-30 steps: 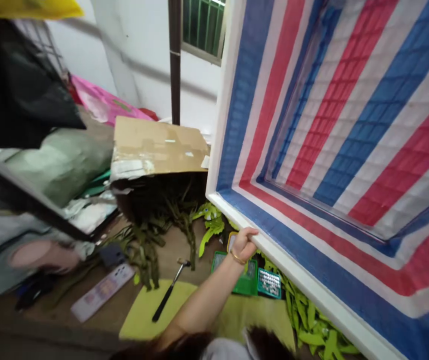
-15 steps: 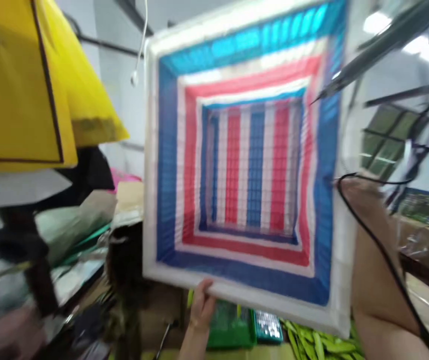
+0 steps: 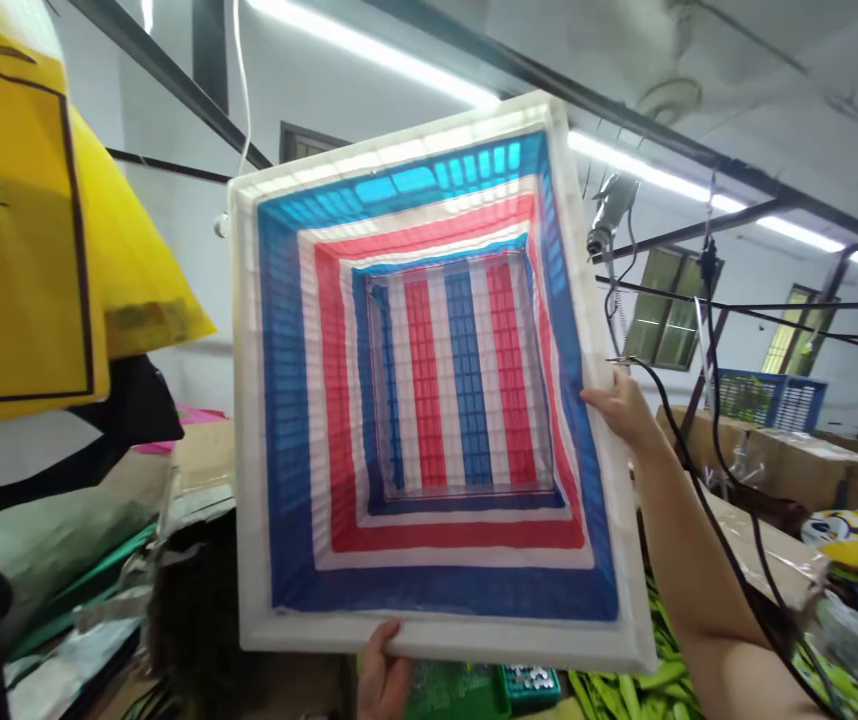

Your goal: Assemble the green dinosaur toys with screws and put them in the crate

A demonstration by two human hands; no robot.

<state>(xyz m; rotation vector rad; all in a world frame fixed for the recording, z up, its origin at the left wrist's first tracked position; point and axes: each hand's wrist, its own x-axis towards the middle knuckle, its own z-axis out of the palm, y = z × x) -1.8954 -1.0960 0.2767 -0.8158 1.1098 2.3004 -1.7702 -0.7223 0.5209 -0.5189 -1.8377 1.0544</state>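
Observation:
I hold up a large white plastic crate [image 3: 436,635] with its open side toward me. A red, white and blue striped lining [image 3: 466,540] covers its inner walls and floor. My left hand [image 3: 384,680] grips the bottom rim from below, thumb over the edge. My right hand [image 3: 620,408] is closed on the right rim, its thumb reaching inside. Most fingers of both hands are hidden behind the rim. Below the crate lie a green tray [image 3: 459,692], a small teal box of shiny pieces [image 3: 532,684] and a heap of flat yellow-green pieces [image 3: 635,692].
Yellow bags [image 3: 16,240] hang at the left. Black cables [image 3: 710,520] dangle beside my right arm, near a hanging tool [image 3: 613,212]. Cardboard boxes [image 3: 811,465] and a blue basket [image 3: 763,398] stand at the right. Metal beams and lights run overhead.
The crate has shifted left and slightly down in view, and looks a little smaller. Its tilt has changed slightly. Both hands stay on the rim, while more of the ceiling and lights shows.

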